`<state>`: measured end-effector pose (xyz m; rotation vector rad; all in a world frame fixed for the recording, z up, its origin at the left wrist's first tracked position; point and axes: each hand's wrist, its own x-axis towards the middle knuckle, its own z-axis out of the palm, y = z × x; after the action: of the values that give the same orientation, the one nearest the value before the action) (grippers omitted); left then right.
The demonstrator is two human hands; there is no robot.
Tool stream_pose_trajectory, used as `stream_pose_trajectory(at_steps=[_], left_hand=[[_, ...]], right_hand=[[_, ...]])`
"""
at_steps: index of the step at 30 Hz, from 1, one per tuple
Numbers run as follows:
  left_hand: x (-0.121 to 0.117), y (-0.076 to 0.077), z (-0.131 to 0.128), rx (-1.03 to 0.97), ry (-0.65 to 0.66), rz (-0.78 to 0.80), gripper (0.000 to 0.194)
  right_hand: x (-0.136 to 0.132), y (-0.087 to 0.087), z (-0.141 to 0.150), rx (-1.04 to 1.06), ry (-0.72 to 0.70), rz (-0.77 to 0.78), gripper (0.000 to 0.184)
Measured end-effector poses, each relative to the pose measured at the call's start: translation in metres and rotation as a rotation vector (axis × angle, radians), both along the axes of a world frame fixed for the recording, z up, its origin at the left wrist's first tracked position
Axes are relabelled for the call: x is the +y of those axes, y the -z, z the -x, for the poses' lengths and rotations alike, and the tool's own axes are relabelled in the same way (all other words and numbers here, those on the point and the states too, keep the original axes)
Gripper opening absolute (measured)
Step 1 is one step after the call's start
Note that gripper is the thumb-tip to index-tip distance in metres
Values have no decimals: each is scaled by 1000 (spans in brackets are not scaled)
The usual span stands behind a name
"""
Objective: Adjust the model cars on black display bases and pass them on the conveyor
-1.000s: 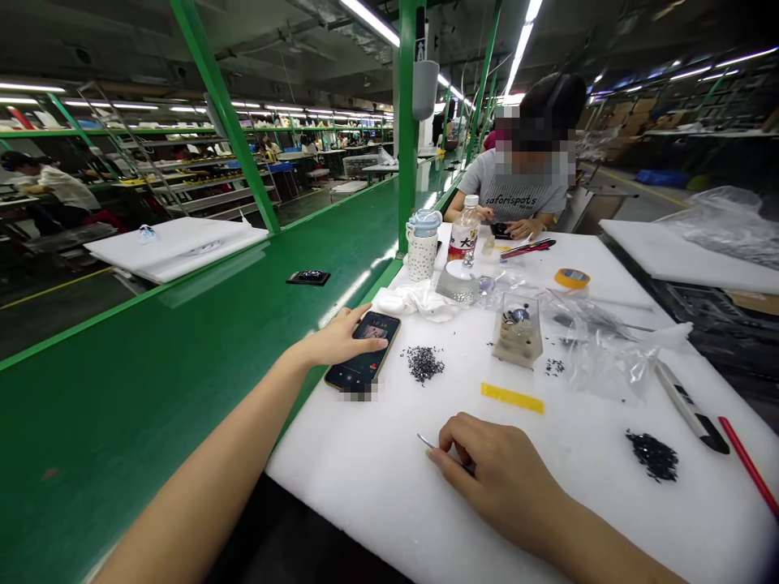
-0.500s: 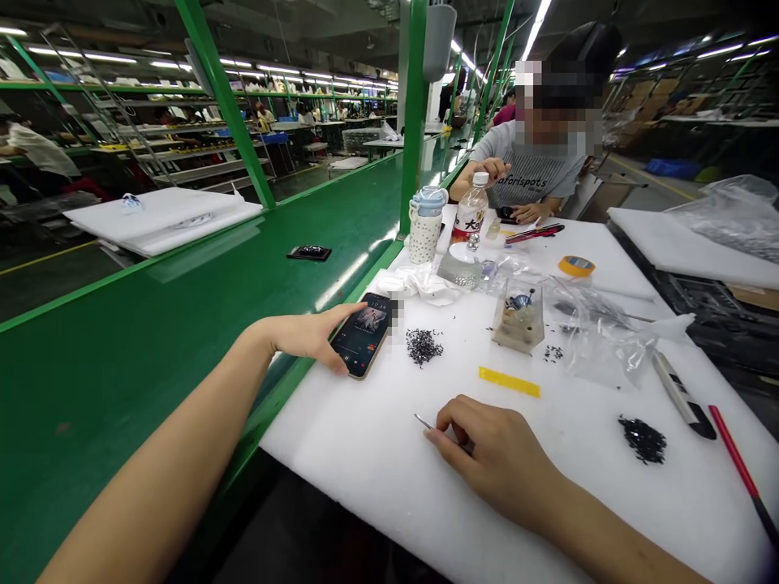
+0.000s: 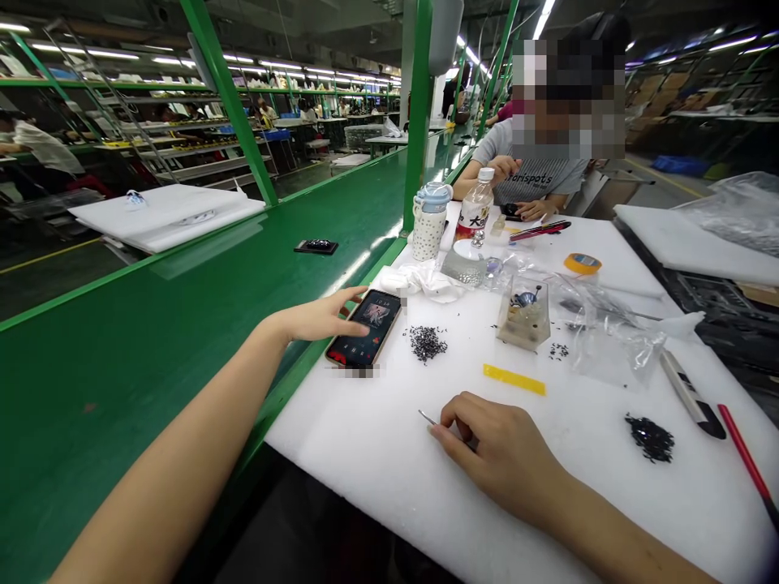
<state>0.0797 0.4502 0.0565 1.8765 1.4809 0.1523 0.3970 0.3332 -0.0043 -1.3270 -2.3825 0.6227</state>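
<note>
My left hand [image 3: 313,318] lies at the edge of a white foam pad [image 3: 359,478], its fingertips against the left side of a smartphone [image 3: 365,328] with its screen lit. My right hand [image 3: 499,454] pinches slim metal tweezers [image 3: 428,418], and their tip points left over bare foam. A loose pile of small black pieces [image 3: 427,343] sits to the right of the phone. A second pile [image 3: 651,438] lies further right, and a yellow strip [image 3: 514,379] lies between them.
A green conveyor belt [image 3: 152,324] runs along the pad's left edge. On the pad stand a clear plastic box [image 3: 522,312], a plastic bag [image 3: 614,349], a water bottle [image 3: 475,209], a dotted cup [image 3: 429,223], and yellow tape [image 3: 582,264]. A co-worker [image 3: 529,174] sits opposite.
My left hand has slid up along the phone's left side, and its fingers are straighter. The view has tilted slightly, shifting the scene. My right hand and the tweezers keep the same grip.
</note>
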Motion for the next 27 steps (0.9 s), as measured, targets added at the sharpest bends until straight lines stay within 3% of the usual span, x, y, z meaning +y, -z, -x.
stream_pose_trajectory(at_steps=[5, 9, 14, 18, 27], left_hand=[[14, 15, -21, 21, -111, -151, 98], [20, 20, -27, 62, -119, -193, 96], [15, -3, -14, 74, -30, -103, 79], [5, -22, -1, 78, 15, -7, 92], [-22, -25, 4, 83, 37, 78, 112]], right_hand=[[0, -1, 1, 3, 15, 12, 24], [0, -2, 2, 7, 28, 43, 25], [1, -3, 2, 22, 28, 68, 24], [1, -3, 1, 28, 21, 70, 25], [0, 0, -3, 12, -3, 34, 25]])
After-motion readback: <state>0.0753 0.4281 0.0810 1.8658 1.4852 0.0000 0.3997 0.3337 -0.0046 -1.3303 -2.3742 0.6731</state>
